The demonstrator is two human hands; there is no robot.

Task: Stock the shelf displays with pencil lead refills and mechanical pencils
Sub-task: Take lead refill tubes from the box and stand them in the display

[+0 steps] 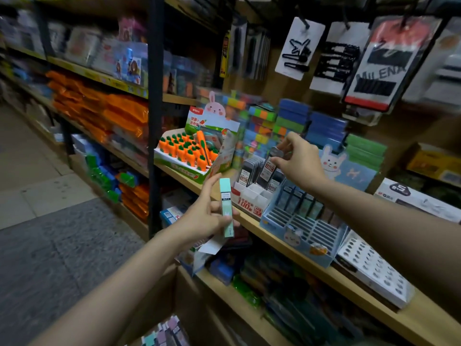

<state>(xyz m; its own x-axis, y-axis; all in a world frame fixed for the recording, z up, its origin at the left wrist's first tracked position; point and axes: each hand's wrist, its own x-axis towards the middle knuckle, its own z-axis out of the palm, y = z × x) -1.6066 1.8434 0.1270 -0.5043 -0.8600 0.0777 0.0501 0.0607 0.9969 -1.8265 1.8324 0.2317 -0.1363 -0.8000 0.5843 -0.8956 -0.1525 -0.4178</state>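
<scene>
Left hand (209, 213) at lower centre of the frame is wrapped round a mint-green lead refill case (226, 208), held upright just in front of the wooden shelf edge (252, 221). Right hand (296, 158), centre right, pinches a dark refill case (270, 166) by its top, over the white display box (249, 196). These look light, stiff and slick plastic, so grip the flat sides. Blurry, but probably it's going into a slot.
</scene>
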